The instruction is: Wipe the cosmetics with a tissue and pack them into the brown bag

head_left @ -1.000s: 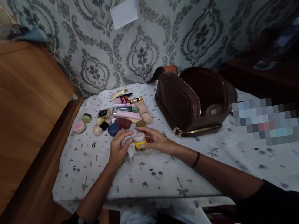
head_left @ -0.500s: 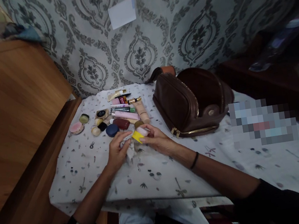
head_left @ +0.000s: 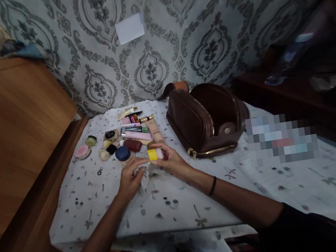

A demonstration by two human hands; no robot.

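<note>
My right hand (head_left: 173,162) grips a small yellow and pink container (head_left: 156,154), its yellow end toward my left hand (head_left: 130,177). The fingers of my left hand are closed on a crumpled white tissue (head_left: 145,178), just left of the container. Beyond my hands lies a group of cosmetics: a blue-lidded jar (head_left: 123,153), a dark red item (head_left: 133,144), a pink tube (head_left: 137,136) and a beige tube (head_left: 154,130). A pink round compact (head_left: 82,151) and a green-lidded jar (head_left: 90,141) sit at the left.
An open brown bag (head_left: 190,118) stands right of the cosmetics on the patterned white cloth (head_left: 181,212). A pixelated patch (head_left: 282,138) covers something farther right. A wooden cabinet (head_left: 21,135) borders the left side. A clear bottle (head_left: 290,57) is at the far right.
The container has turned in my right hand, showing its yellow band upright. My left hand and the tissue have drawn slightly away from it. The camera view has shifted.
</note>
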